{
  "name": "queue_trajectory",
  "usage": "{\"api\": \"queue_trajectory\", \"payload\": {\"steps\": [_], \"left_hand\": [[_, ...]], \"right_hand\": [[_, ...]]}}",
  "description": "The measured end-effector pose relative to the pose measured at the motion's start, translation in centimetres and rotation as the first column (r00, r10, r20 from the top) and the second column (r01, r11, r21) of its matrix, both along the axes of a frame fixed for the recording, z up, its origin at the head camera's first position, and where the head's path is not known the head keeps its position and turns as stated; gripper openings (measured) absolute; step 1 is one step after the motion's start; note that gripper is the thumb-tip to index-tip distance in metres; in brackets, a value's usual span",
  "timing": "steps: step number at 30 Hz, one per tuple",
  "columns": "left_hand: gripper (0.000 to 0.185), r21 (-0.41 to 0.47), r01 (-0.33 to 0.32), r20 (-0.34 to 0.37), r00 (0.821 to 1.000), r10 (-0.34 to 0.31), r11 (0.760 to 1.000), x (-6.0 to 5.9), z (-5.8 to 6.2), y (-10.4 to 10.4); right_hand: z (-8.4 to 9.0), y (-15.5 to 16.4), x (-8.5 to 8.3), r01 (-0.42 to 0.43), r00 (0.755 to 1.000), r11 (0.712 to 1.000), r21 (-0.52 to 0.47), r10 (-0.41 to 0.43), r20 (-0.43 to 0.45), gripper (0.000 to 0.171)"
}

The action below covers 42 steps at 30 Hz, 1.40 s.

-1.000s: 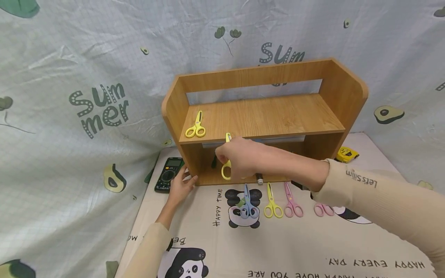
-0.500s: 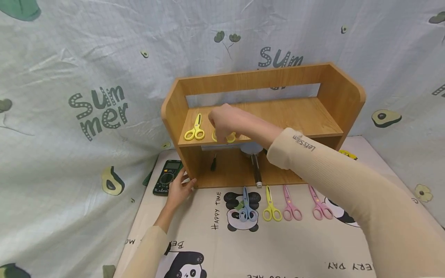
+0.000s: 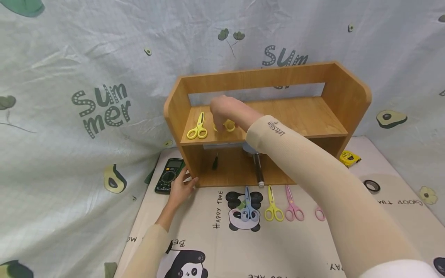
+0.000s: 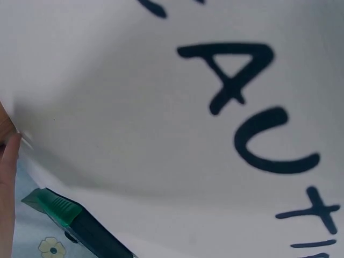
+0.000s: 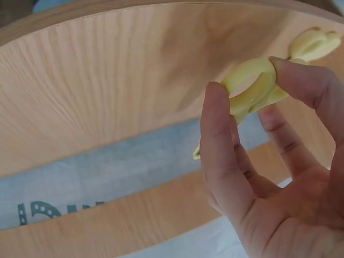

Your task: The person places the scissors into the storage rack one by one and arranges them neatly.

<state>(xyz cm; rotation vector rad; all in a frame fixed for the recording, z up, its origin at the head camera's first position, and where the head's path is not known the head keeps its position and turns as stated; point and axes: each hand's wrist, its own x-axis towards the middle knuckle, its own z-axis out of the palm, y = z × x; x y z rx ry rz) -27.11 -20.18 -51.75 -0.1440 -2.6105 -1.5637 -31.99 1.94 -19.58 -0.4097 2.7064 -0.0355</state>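
Two yellow pairs of scissors are up on the top board of the wooden shelf [image 3: 299, 112]: one pair, the left yellow scissors [image 3: 197, 127], lies flat near the shelf's left wall, and the second pair [image 3: 226, 125] sits just beside it, under the person's right hand [image 3: 226, 110]. From the right wrist view that hand's fingers [image 5: 226, 156] and thumb are curled round a yellow handle loop of the second pair [image 5: 252, 88], pinching it over the board, with the other yellow pair showing further along the wood. Whether the blades already rest on the board I cannot tell. The left hand [image 3: 180, 189] is down at the shelf's lower left front corner, fingers spread and fairly straight, touching the wood and holding nothing; a green multimeter [image 3: 169, 175] lies just beside it on the printed mat [image 3: 295, 247]. On the mat in front of the shelf lie a blue pair of scissors [image 3: 247, 204], another yellow pair [image 3: 272, 206] and a pink pair [image 3: 293, 204] side by side. A yellow tape measure [image 3: 349, 157] sits to the right of the shelf
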Motion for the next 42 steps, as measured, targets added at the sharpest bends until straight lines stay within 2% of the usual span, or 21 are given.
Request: {"api": "queue_trajectory", "payload": {"steps": [3,7,13,23,27,35,42], "left_hand": [[0.073,-0.002,0.000,0.001,1.000,0.000,1.000,0.1,-0.1,0.0],[0.071,-0.009,-0.007,0.002,1.000,0.007,1.000,0.1,-0.2,0.0],[0.071,-0.013,-0.011,-0.008,1.000,0.011,1.000,-0.1,-0.1,0.0],[0.073,-0.017,-0.008,0.017,1.000,0.008,1.000,0.0,0.1,0.0],[0.073,-0.014,0.001,0.027,1.000,0.000,1.000,0.1,0.1,0.0],[0.074,-0.006,-0.002,0.038,0.999,0.002,1.000,0.3,0.2,0.0],[0.074,-0.014,-0.002,0.031,1.000,0.003,1.000,0.3,0.2,0.1]], "right_hand": [[-1.0,-0.2,-0.7,-0.019,1.000,0.999,0.047,0.019,0.001,0.016],[-2.0,-0.7,-1.3,-0.052,0.999,0.995,0.086,0.053,-0.007,0.018],[-2.5,-1.2,-1.3,-0.020,1.000,0.997,0.071,0.021,-0.017,0.017],[-1.6,-1.8,-0.8,0.030,0.999,0.990,0.141,-0.035,0.037,0.010],[-1.3,-1.9,-0.4,0.052,0.997,0.986,0.161,-0.061,0.052,0.014],[-1.2,-1.7,-0.4,0.051,0.997,0.987,0.153,-0.061,0.057,0.026],[-1.2,-1.6,-0.5,0.059,0.995,0.986,0.156,-0.069,0.065,0.025]]}}
